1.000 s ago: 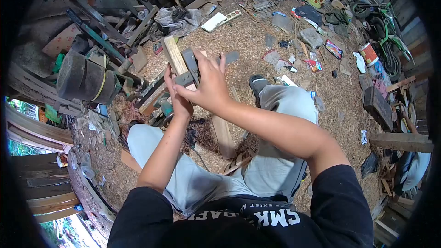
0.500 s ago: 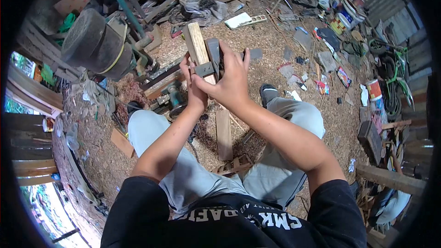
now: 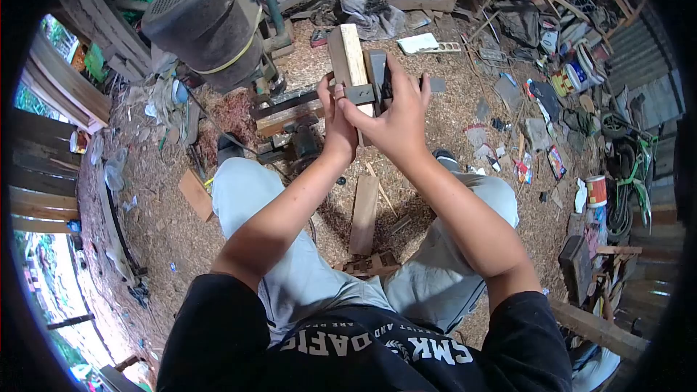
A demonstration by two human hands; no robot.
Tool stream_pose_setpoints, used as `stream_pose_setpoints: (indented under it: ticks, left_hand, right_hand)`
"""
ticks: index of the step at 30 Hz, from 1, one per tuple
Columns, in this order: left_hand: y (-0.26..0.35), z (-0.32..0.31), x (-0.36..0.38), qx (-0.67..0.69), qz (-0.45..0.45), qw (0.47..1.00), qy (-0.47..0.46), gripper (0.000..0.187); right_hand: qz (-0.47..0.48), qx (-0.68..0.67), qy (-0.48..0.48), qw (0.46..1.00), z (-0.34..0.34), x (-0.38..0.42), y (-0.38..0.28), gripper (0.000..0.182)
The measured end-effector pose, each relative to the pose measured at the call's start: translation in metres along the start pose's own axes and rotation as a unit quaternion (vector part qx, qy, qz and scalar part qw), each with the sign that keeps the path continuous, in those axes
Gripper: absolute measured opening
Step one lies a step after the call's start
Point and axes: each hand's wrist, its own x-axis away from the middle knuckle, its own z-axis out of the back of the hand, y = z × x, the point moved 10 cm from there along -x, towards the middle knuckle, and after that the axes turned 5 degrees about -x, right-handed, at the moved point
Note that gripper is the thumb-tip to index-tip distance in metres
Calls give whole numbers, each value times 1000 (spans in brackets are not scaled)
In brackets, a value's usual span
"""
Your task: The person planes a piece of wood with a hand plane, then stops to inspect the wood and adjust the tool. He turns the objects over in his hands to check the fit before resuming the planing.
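Wood block (image 3: 355, 54) sits in curled left hand (image 3: 339, 125); right hand (image 3: 401, 112), partly closed, grips dark metal tool (image 3: 377, 69) alongside, its flat bar (image 3: 359, 94) crossing the block.

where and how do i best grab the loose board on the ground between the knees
Probably by its middle, from above, thumb on one long edge and fingers on the other: the board looks flat, straight and narrow, its length pointing away from the wearer, with both long edges exposed.
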Motion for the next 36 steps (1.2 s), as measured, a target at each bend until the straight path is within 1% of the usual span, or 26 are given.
stream_pose_setpoints:
  ticks: [1,2,3,5,6,9,11,13,15,17,18,19,21,22,23,25,28,32,34,36]
  left_hand:
    - [2,-1,1,0,1,1000,-5,52]
    - [6,-2,2,16,-15,1000,-3,49]
    - [8,1,0,19,-17,1000,0,49]
    - [-9,3,-5,74,86,993,-10,44]
    - [-8,5,-5,77,84,993,-7,44]
    - [-7,15,-3,51,85,995,17,42]
    - [-4,19,-4,54,77,995,28,41]
    - [-2,23,-9,37,57,998,9,46]
    - [0,29,-12,22,55,998,15,50]
    - [5,37,-13,24,46,998,43,53]
    - [9,40,-14,16,40,998,47,57]
    - [11,40,-13,17,40,998,49,57]
    - [20,48,-11,1,14,996,88,59]
    - [24,50,-13,-10,7,996,90,59]
    - [26,52,-13,-10,7,996,90,59]
    - [29,47,-13,25,41,997,64,58]
    - [37,45,-13,23,30,997,69,57]
    - [34,47,-16,21,21,997,71,56]
    - [30,50,-17,16,22,997,71,56]
    - [22,54,-20,11,24,997,71,56]
  right_hand:
    - [-6,-1,-3,1000,-1,-2,0,101]
    - [-8,25,-7,1000,0,-2,-1,95]
    - [-5,25,-9,1000,-2,-4,0,95]
    - [-100,-149,-10,984,-10,-9,28,94]
    - [-117,-172,-6,978,-12,-11,34,92]
    - [-130,-184,-5,974,-16,-13,42,88]
    - [-110,-181,-10,977,-18,-15,37,88]
    - [-92,-169,-32,981,-19,-13,24,90]
    - [-71,-158,-39,984,-21,-11,15,92]
    - [-67,-127,-64,988,-28,-6,12,94]
    - [-72,-118,-95,986,-32,-6,9,98]
    - [-72,-119,-96,986,-31,-4,4,98]
    - [-35,-56,-107,992,-32,1,-10,100]
    - [-21,-64,-109,992,-36,4,-9,101]
    - [-22,-64,-109,992,-37,5,-9,101]
    - [-24,-66,-123,990,-38,6,-14,103]
    - [-33,-66,-139,988,-40,5,-16,104]
    - [-31,-65,-137,988,-42,5,-14,104]
    - [-15,-52,-129,990,-41,6,-14,94]
    - [-21,-45,-130,990,-42,7,-11,94]
